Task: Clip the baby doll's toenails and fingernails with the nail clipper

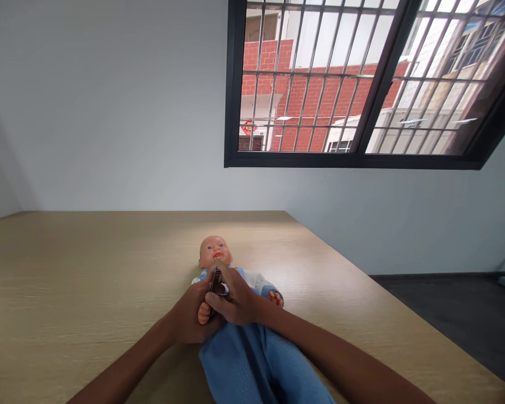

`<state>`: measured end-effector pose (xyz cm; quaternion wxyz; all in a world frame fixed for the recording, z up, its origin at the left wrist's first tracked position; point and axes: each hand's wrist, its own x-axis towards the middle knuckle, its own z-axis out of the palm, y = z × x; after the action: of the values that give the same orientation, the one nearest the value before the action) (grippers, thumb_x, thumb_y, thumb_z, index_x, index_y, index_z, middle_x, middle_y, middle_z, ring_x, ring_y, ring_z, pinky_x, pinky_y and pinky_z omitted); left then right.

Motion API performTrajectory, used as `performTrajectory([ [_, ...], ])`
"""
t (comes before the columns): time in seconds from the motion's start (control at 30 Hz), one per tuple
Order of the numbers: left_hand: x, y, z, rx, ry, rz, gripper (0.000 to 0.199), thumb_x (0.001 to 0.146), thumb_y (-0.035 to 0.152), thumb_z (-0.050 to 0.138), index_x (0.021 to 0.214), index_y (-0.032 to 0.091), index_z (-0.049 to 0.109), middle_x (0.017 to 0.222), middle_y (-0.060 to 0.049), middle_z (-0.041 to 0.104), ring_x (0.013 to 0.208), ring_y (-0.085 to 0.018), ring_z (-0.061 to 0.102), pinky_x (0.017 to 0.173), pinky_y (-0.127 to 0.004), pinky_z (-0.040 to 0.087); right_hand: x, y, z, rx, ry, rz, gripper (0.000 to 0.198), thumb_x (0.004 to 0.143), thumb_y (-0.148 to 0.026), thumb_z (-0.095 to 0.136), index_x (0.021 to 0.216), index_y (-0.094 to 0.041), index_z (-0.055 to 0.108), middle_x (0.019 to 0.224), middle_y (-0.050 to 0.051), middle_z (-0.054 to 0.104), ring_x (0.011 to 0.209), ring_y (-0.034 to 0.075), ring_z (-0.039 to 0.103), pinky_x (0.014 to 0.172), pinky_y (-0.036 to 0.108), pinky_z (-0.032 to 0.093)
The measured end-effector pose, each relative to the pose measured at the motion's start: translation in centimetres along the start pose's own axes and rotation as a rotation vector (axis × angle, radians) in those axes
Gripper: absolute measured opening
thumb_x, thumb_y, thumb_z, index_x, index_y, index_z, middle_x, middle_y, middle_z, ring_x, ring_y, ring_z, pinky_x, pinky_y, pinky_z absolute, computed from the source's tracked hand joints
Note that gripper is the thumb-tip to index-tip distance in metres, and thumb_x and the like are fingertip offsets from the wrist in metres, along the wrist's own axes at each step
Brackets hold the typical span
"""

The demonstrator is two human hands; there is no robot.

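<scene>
A baby doll (216,249) lies on its back on the table, its head away from me. It wears a white and light-blue top and blue trousers (252,359). My left hand (189,317) is closed around the doll's hand (203,313) on the left side, whose small fingers show beside my own. My right hand (238,297) pinches a small, shiny metal nail clipper (214,281), partly covered by my fingers, right beside that doll's hand. I cannot tell whether the clipper touches the doll's fingers. The doll's other hand (275,298) rests on the right, past my right wrist.
The light wooden table (88,280) stretches out to a pale wall (109,112). Its right edge runs diagonally, with dark floor (446,308) beyond. A black-framed window (294,160) with metal bars is above at the right.
</scene>
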<state>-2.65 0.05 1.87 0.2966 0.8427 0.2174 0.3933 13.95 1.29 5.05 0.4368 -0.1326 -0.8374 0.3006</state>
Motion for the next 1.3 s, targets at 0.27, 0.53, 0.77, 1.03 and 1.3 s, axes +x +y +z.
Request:
performTrajectory([
  [0.27,0.1,0.3,0.1,-0.023,0.003,-0.011,0.027,0.069,0.007,0.057,0.095,0.015,0.056,0.088,-0.002,0.062,0.076,-0.014,0.057,0.073,-0.026,0.048,-0.1,0.2,0.0,-0.032,-0.003,-0.018,0.022,0.08,-0.019,0.054,0.101,-0.021,0.047,0.075,-0.003,0.05,0.062,0.013,0.046,0.058,0.026,0.038],
  [0.53,-0.1,-0.1,0.0,-0.024,-0.012,-0.041,0.025,0.067,0.008,0.058,0.091,0.014,0.056,0.083,-0.001,0.06,0.071,-0.014,0.056,0.065,-0.025,0.046,-0.1,0.7,0.2,-0.049,0.007,-0.02,0.021,0.082,-0.023,0.058,0.098,-0.021,0.045,0.074,-0.004,0.052,0.06,0.011,0.047,0.055,0.023,0.038],
  [0.77,0.1,0.1,0.1,-0.053,-0.006,-0.028,0.026,0.065,0.006,0.057,0.09,0.014,0.055,0.083,-0.001,0.061,0.071,-0.013,0.057,0.066,-0.024,0.047,0.1,0.1,0.2,-0.059,0.016,-0.007,0.018,0.079,-0.021,0.057,0.095,-0.021,0.047,0.066,-0.006,0.048,0.054,0.011,0.043,0.051,0.024,0.034],
  [1.03,0.2,0.3,-0.1,-0.046,-0.024,-0.012,0.024,0.065,0.007,0.057,0.088,0.015,0.057,0.083,0.0,0.062,0.072,-0.013,0.057,0.07,-0.025,0.047,0.1,0.0,0.2,-0.037,0.018,0.018,0.019,0.078,-0.017,0.056,0.094,-0.021,0.046,0.069,-0.005,0.049,0.055,0.01,0.045,0.051,0.022,0.035],
  [1.3,0.3,0.1,-0.2,0.044,-0.028,-0.009,0.018,0.066,0.009,0.058,0.084,0.014,0.06,0.086,-0.002,0.062,0.08,-0.017,0.057,0.075,-0.027,0.047,0.0,0.1,0.4,-0.055,0.02,0.028,0.019,0.078,-0.015,0.055,0.094,-0.02,0.047,0.069,-0.005,0.049,0.055,0.01,0.044,0.052,0.023,0.035],
])
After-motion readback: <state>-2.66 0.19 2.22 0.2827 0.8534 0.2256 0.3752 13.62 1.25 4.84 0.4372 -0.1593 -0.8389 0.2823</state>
